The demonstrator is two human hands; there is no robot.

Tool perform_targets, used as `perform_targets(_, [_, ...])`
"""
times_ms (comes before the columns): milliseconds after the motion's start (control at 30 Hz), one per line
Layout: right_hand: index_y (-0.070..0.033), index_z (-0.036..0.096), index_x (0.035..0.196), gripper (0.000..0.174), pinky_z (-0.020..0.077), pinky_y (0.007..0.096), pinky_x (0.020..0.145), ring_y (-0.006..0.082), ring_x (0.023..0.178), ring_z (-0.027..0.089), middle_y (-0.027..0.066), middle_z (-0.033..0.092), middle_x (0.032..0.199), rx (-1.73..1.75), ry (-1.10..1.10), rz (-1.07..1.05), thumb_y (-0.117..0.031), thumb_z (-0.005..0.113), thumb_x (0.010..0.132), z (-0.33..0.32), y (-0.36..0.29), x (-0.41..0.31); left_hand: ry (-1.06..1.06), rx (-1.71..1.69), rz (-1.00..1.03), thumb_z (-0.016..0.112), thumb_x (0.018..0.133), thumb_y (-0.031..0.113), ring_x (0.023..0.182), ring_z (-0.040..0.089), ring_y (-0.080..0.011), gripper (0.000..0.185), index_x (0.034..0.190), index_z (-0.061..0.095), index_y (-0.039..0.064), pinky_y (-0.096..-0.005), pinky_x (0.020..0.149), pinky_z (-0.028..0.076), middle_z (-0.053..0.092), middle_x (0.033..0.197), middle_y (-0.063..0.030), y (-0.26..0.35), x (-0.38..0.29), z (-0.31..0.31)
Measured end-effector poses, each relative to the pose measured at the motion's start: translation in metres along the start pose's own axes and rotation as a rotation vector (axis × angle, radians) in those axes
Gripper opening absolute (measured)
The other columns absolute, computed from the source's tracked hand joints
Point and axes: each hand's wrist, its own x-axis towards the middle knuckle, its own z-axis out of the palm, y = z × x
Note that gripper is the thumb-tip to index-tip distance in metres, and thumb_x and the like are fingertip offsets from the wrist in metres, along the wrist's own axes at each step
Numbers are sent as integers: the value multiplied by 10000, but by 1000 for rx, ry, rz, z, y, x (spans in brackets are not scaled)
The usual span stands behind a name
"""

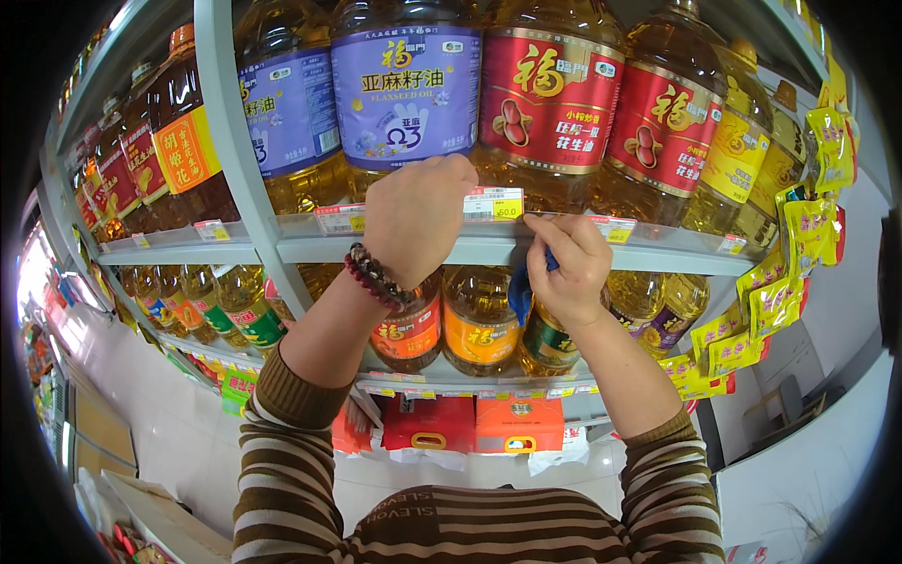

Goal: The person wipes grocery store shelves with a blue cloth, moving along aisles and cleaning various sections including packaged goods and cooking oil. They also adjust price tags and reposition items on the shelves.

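Note:
Both my hands are at the front edge of a grey metal shelf (493, 255). My left hand (416, 211), bent at the wrist above a beaded bracelet (377, 276), has its fingertips at the left end of a price tag (497, 204); most of its fingers are hidden. My right hand (569, 261) has its thumb and forefinger together by the tag's lower right corner, and a blue cloth (520, 292) hangs from its curled fingers. Behind the tag stand large plastic bottles of cooking oil, one with a purple label (405, 92) and one with a red label (550, 99).
More oil bottles (483, 338) stand on the shelf below, above red gift boxes (428, 423). Yellow snack packets (775, 307) hang in a strip at the right. A grey upright post (232, 127) divides the shelving at left. Other price tags (613, 229) line the clear rail.

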Motion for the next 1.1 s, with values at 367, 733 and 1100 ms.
perform_targets(367, [-54, 745, 932, 303, 510, 354, 605, 250, 706, 637, 68, 654, 814, 12, 4, -8, 67, 716, 656, 0, 0, 2, 6, 17, 19, 580, 965, 192, 898, 685, -296, 146, 977, 699, 110, -430, 760, 531, 718, 912, -67, -1, -2, 0])
perform_targets(733, [-54, 748, 941, 297, 502, 364, 612, 252, 698, 636, 66, 659, 809, 21, 19, 19, 34, 721, 659, 2, 0, -1, -17, 21, 35, 585, 961, 169, 904, 679, -288, 132, 967, 698, 101, -407, 776, 529, 716, 902, -64, 2, -3, -1])
perform_targets(1100, [-58, 750, 941, 293, 500, 364, 607, 252, 707, 636, 65, 658, 813, 1, 12, 25, 29, 722, 663, 2, -3, 0, -14, 22, 53, 597, 952, 168, 903, 676, -286, 128, 961, 706, 102, -409, 780, 529, 719, 901, -67, 1, -4, -2])
